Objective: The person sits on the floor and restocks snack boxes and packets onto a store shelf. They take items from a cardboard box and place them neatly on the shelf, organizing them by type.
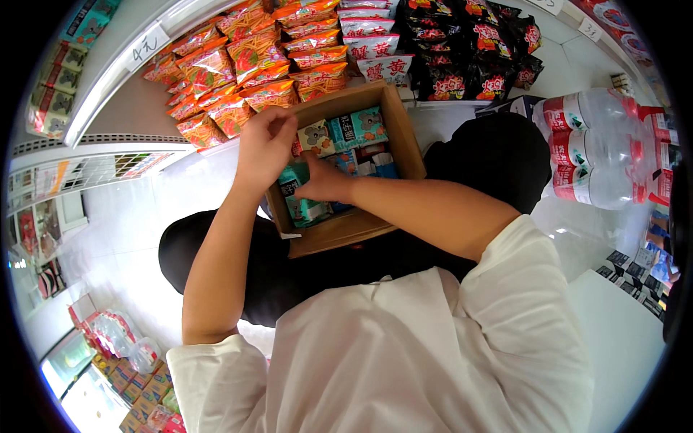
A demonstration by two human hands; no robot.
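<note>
An open cardboard box rests against my bent legs, with small snack packets inside. My left hand is at its far left corner, fingers curled; what they hold, if anything, is hidden. My right hand reaches into the left part of the box, its thumb and fingers closed round a teal packet. Another teal packet lies just below that hand. Beyond it are a cream packet with a koala picture and a teal packet of the same style. Blue packets sit toward the right side.
Ahead, a shelf carries rows of orange snack bags, white-and-pink bags and black bags. Large clear bottles with red caps stand at the right. A white wire rack is on the left, and cartons are stacked at the lower left.
</note>
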